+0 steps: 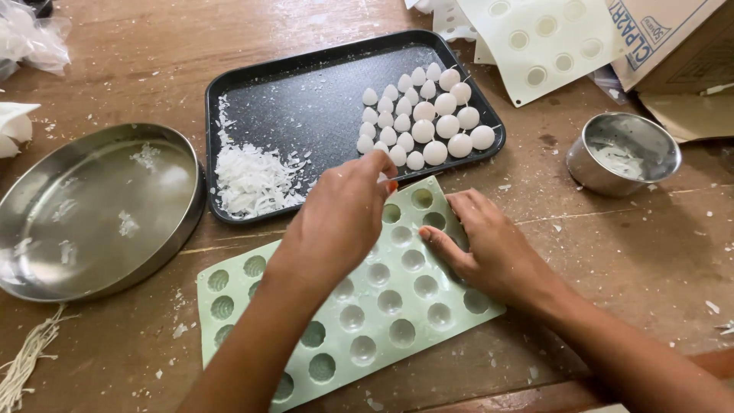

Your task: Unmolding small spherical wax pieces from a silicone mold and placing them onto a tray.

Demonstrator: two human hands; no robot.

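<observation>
- left hand (pixel 340 218) over the far edge of the pale green flexible silicone mould sheet with round cavities (pixel 359 306), fingers pinched together at the tips near the black tray rim; what it pinches is hidden, cannot tell
- right hand (pixel 489 248) flat on the mould's right side, fingers together, pressing the sheet down, gripping nothing
- mould lies on the brown wooden table (pixel 634 252), just in front of the black rectangular metal baking tray (pixel 306 99)
- tray holds rows of small white dome-shaped wax pieces (pixel 424 118) at right, pile of white wax shavings (pixel 252 180) at left
- round shallow steel plate (pixel 92 210) at left, touching the tray
- small steel bowl (pixel 623 153) at right, apart from the mould
- cream mould sheet (pixel 543 42) at far right
</observation>
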